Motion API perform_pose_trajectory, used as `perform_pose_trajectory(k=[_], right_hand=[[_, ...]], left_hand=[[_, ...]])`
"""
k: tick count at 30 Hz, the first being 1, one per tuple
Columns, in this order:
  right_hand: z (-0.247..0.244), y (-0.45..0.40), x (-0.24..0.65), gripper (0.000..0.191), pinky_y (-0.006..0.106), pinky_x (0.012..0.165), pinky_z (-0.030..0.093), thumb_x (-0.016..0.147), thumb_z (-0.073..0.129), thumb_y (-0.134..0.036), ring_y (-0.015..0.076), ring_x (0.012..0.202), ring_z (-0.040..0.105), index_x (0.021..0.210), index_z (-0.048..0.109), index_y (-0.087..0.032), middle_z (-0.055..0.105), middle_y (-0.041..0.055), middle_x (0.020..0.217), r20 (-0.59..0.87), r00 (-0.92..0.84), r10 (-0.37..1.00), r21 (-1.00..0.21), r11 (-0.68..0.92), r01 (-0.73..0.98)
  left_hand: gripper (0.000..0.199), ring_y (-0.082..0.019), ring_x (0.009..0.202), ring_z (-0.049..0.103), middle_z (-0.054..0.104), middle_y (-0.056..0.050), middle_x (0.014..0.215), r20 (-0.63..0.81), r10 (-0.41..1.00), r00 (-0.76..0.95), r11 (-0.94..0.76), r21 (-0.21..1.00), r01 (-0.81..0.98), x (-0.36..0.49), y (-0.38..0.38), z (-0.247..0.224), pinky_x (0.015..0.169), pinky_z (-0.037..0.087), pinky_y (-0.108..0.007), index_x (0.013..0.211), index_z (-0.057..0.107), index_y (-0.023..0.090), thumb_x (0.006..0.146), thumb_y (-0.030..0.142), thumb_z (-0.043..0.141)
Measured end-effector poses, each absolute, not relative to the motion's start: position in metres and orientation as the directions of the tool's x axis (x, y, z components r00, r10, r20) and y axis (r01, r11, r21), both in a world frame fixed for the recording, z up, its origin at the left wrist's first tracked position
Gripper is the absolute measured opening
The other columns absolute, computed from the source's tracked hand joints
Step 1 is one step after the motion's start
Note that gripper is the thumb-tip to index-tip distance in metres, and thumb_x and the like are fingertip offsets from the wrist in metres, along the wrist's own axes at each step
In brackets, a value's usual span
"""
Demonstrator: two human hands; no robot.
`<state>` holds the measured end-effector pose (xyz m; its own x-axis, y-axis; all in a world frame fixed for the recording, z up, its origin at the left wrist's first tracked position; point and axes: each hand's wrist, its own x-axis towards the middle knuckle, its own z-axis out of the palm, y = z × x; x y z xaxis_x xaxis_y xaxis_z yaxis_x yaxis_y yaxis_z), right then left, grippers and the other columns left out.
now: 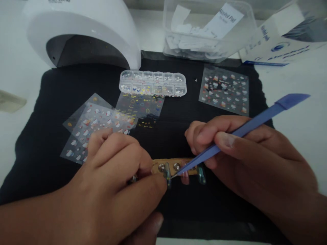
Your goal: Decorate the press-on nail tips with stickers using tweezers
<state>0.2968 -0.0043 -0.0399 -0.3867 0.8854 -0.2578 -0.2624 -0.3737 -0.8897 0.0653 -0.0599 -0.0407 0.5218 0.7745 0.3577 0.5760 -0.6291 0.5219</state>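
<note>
My left hand (112,180) is closed around the left end of a brown strip (169,162) with round metal studs, its thumb beside a glossy green nail tip (167,175). Further right along the strip stand a pink nail tip (185,177) and another green nail tip (201,174). In my right hand (258,153) are slim blue-purple tweezers (251,125), pinched between thumb and fingers. Their fine point reaches down to the right edge of the green nail tip by my left thumb; whether it touches is unclear. My left fingers hide the strip's left part.
Clear sticker sheets (79,136) lie beyond my left hand, and another sticker sheet (224,90) at the right. Behind are a divided rhinestone case (153,83), a white nail lamp (84,25), a clear plastic bin (209,44) and an alcohol pad box (283,41). A black cloth (178,132) covers the table.
</note>
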Motion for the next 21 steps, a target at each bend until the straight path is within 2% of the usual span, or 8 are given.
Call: perform_pose_trajectory(k=[13, 21], right_hand=[[-0.0408, -0.0049, 0.2954, 0.011, 0.034, 0.048, 0.059, 0.080, 0.084, -0.034, 0.0194, 0.058, 0.063, 0.078, 0.080, -0.024, 0.060, 0.0022, 0.062, -0.284, -0.353, 0.891, -0.900, -0.375, -0.223], [-0.0396, -0.0032, 0.2967, 0.015, 0.036, 0.049, 0.060, 0.077, 0.085, -0.033, 0.0215, 0.065, 0.062, 0.072, 0.077, -0.021, 0.059, 0.0032, 0.064, -0.279, -0.371, 0.885, -0.873, -0.395, -0.286]], left_hand=[[0.019, -0.023, 0.084, 0.046, 0.052, -0.001, 0.086, 0.308, 0.775, 0.552, -0.621, 0.536, 0.572, 0.0674, -0.0572, -0.0397, 0.083, 0.036, -0.051, 0.104, 0.066, 0.022, 0.086, 0.018, 0.060], [0.017, -0.024, 0.085, 0.049, 0.054, -0.002, 0.084, 0.316, 0.776, 0.545, -0.622, 0.525, 0.581, 0.0699, -0.0561, -0.0409, 0.086, 0.037, -0.053, 0.094, 0.066, 0.024, 0.083, 0.012, 0.060]])
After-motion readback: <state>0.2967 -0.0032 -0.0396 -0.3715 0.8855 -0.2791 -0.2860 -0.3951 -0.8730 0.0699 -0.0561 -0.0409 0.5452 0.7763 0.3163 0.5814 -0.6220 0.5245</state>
